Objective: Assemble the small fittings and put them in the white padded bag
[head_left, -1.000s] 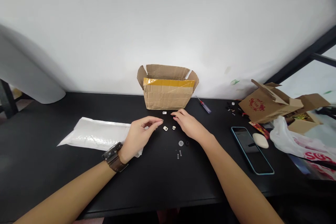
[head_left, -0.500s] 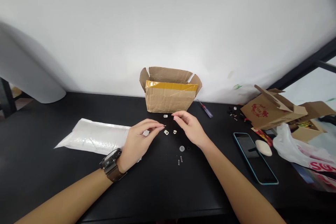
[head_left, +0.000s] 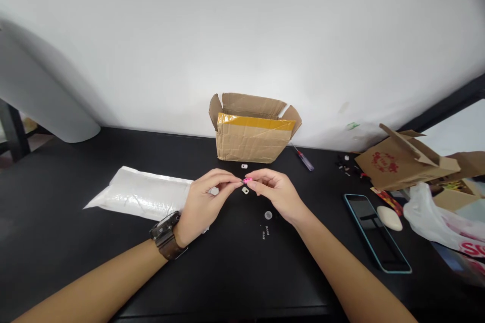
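My left hand (head_left: 204, 204) pinches a tiny metal spring (head_left: 242, 181) between thumb and fingertips. A small pink plastic piece (head_left: 247, 180) is held in the fingertips of my right hand (head_left: 280, 194). Spring and pink piece meet between the two hands; whether one sits inside the other is too small to tell. Just below the fingertips lies a white plastic piece (head_left: 245, 191), and a second white piece (head_left: 244, 166) lies above them. Nearer me are a small translucent disc (head_left: 268, 215) and a few more little springs (head_left: 266, 230) on the black table (head_left: 227, 277).
An open cardboard box (head_left: 253, 139) stands against the wall, a screwdriver (head_left: 303, 157) beside it. A white padded pouch (head_left: 147, 194) lies left. Rightward are a phone (head_left: 377, 234), a white rounded object (head_left: 390, 218), a plastic bag (head_left: 432, 219) and another carton (head_left: 394, 161).
My hands have come together: the right hand moved down and left, bringing the pink piece to the spring in my left hand. The view has shifted slightly.
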The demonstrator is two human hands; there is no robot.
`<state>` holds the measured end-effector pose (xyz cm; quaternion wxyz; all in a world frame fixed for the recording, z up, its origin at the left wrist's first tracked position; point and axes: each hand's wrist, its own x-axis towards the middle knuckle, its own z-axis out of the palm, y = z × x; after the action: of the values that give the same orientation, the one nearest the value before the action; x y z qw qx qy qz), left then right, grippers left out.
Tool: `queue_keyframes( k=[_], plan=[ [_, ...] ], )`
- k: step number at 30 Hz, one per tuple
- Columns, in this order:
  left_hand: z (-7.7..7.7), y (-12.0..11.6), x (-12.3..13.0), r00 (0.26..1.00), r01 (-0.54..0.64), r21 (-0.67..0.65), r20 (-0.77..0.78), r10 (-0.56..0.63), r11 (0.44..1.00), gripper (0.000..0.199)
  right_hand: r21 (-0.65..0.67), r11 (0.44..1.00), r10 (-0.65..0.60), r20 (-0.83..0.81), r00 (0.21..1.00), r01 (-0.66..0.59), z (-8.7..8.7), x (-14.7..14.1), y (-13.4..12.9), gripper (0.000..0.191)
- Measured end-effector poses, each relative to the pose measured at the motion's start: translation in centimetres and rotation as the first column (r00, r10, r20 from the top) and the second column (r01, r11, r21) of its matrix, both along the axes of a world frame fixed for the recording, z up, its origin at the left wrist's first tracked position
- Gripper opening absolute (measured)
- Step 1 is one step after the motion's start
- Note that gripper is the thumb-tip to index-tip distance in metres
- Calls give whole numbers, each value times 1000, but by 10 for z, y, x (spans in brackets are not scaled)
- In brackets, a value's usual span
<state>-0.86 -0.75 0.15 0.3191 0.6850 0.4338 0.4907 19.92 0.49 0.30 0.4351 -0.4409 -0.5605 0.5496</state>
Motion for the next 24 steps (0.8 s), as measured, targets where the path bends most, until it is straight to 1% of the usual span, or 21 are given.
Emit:
queue_keyframes(
  k=[5,7,9,12,14,17,20,24],
  plan=[
    [-1,1,0,999,1,0,-34,-1,1000,12,12,1000,12,3,1000,-12,-3,1,-1,25],
    [-2,1,0,998,-6,2,-68,6,1000,14,37,999,8,38,999,-10,-3,3,-1,25],
    [-3,0,0,995,-3,-3,-103,2,1000,15,84,997,-8,135,991,-4,-2,4,-1,25],
    [-5,0,-1,989,24,-14,-147,-25,1000,16,169,985,-32,303,952,-20,1,7,-1,26],
    [-5,1,-2,986,42,-34,-158,-47,999,17,192,981,-37,355,934,-34,3,8,-1,26],
    [-5,4,-3,989,71,-87,-122,-82,994,18,181,983,-34,357,934,-34,3,8,-1,26],
    [-4,7,-4,991,109,-160,-55,-119,981,17,156,987,-13,343,939,-43,2,8,0,26],
    [-4,8,-5,988,153,-246,41,-148,957,17,98,989,74,292,953,-107,1,11,1,25]
  ],
)
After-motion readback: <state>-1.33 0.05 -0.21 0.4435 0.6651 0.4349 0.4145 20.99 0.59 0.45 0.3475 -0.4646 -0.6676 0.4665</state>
